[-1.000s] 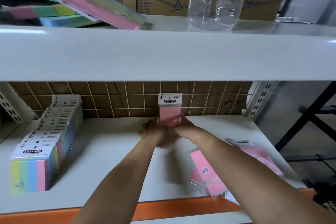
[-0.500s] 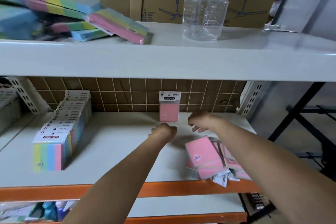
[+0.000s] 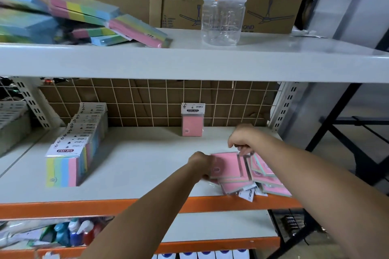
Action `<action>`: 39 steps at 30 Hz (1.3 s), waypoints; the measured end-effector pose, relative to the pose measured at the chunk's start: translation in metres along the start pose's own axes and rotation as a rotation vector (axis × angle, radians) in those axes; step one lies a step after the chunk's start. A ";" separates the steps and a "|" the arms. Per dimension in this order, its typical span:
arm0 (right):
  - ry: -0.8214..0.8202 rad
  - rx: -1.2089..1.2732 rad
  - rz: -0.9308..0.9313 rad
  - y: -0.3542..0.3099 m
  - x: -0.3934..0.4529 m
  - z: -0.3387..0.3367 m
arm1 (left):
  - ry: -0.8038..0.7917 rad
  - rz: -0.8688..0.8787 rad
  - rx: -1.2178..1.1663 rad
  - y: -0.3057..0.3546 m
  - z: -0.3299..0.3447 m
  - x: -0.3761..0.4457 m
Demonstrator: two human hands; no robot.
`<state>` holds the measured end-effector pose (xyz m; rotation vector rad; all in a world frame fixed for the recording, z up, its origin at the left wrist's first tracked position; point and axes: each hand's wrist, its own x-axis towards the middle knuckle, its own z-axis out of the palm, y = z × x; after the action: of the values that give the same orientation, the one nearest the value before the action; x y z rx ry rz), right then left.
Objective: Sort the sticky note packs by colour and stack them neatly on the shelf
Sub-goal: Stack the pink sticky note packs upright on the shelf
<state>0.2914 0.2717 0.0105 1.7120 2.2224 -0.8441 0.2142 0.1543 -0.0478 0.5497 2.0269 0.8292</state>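
Lower centre: left hand (image 3: 201,163) grips the top pink pack (image 3: 226,164) of a loose pile; right hand (image 3: 242,140) pinches its far edge. One pink pack (image 3: 192,125) stands upright behind.

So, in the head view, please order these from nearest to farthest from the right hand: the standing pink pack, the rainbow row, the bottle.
From the right hand:
1. Standing pink pack, behind-left by the grid.
2. Rainbow row, far left, same shelf.
3. Bottle, shelf above.

One pink sticky note pack (image 3: 192,120) stands upright at the shelf's (image 3: 134,166) back edge — loose pink packs (image 3: 242,172) lie heaped near its front right corner.
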 end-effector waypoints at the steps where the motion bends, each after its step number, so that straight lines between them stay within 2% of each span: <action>1: -0.044 0.005 0.031 0.000 0.001 0.002 | 0.011 -0.007 0.028 0.000 0.003 -0.002; 4: -0.160 -0.030 0.110 0.001 0.004 0.010 | 0.025 0.005 0.068 0.001 0.009 -0.005; 8: -0.185 -0.045 0.135 0.000 0.006 0.016 | 0.007 0.020 -0.001 -0.003 0.008 0.002; 11: -0.168 0.017 0.107 -0.002 0.007 0.017 | -0.027 0.020 -0.168 -0.010 0.003 0.010; 20: -0.144 0.158 -0.051 -0.016 0.012 0.032 | 0.112 0.120 -0.392 -0.006 -0.030 0.024; 23: -0.096 0.197 -0.109 -0.027 0.013 0.041 | 0.237 0.124 -0.330 -0.006 -0.035 0.034; 27: -0.012 0.072 -0.187 -0.042 0.021 0.055 | 0.349 0.156 -0.175 -0.008 -0.041 0.047; 31: 0.015 0.019 -0.291 -0.053 0.026 0.065 | 0.318 0.217 -0.051 -0.011 -0.040 0.061; 34: 0.048 0.043 -0.332 -0.058 0.037 0.074 | 0.233 0.221 -0.017 -0.015 -0.037 0.086; 39: 0.037 0.257 -0.294 -0.067 0.052 0.079 | 0.159 0.182 -0.073 -0.046 -0.019 0.201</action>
<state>0.1995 0.2592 -0.0589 1.5288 2.5245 -1.2211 0.0868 0.2453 -0.1834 0.6518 2.1022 1.0821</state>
